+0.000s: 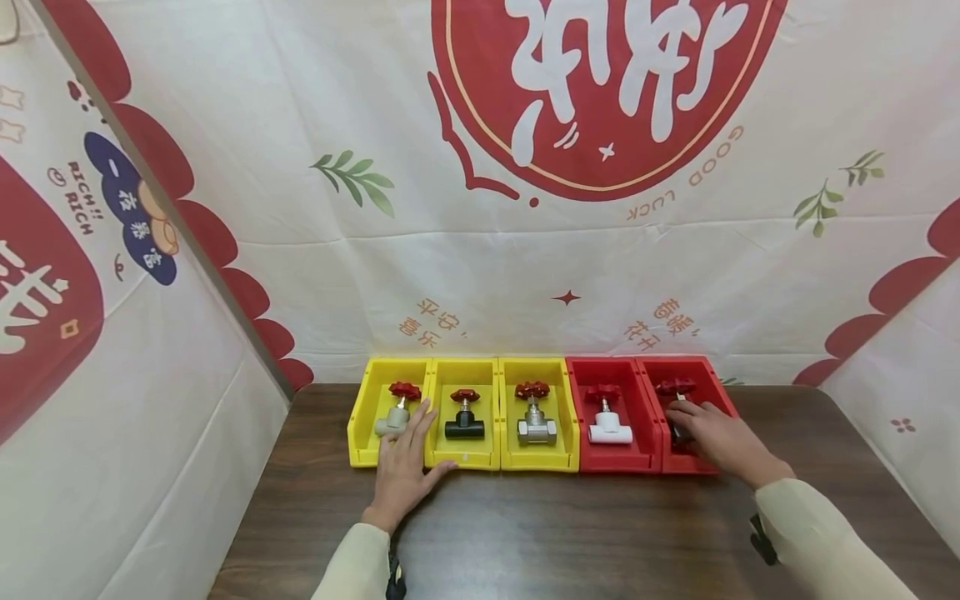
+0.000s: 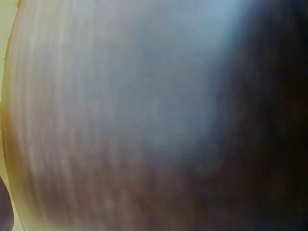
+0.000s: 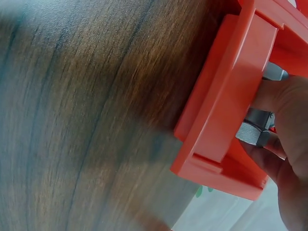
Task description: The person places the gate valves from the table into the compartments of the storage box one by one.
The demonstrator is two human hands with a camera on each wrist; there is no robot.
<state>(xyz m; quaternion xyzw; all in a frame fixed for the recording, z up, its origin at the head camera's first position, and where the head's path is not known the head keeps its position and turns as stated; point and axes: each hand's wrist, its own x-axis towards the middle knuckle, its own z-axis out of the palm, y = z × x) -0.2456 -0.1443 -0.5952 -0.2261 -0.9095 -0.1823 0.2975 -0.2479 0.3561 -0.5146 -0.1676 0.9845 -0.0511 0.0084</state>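
My right hand [image 1: 716, 437] reaches into the far-right red bin [image 3: 233, 86]. Its thumb and fingers grip a metal valve with a red handwheel [image 1: 676, 387]; the right wrist view shows part of the grey body [image 3: 251, 131] between them. My left hand [image 1: 405, 467] lies with extended fingers across the front of the two leftmost yellow bins, close to a grey valve [image 1: 393, 418] and holding nothing. The left wrist view is mostly blurred tabletop.
A black valve [image 1: 464, 423] and a silver valve [image 1: 536, 425] lie in yellow bins, a white valve [image 1: 610, 429] in the other red bin. All bins stand in a row at the back of the brown table [image 1: 540, 533], against a printed cloth [image 1: 480, 275].
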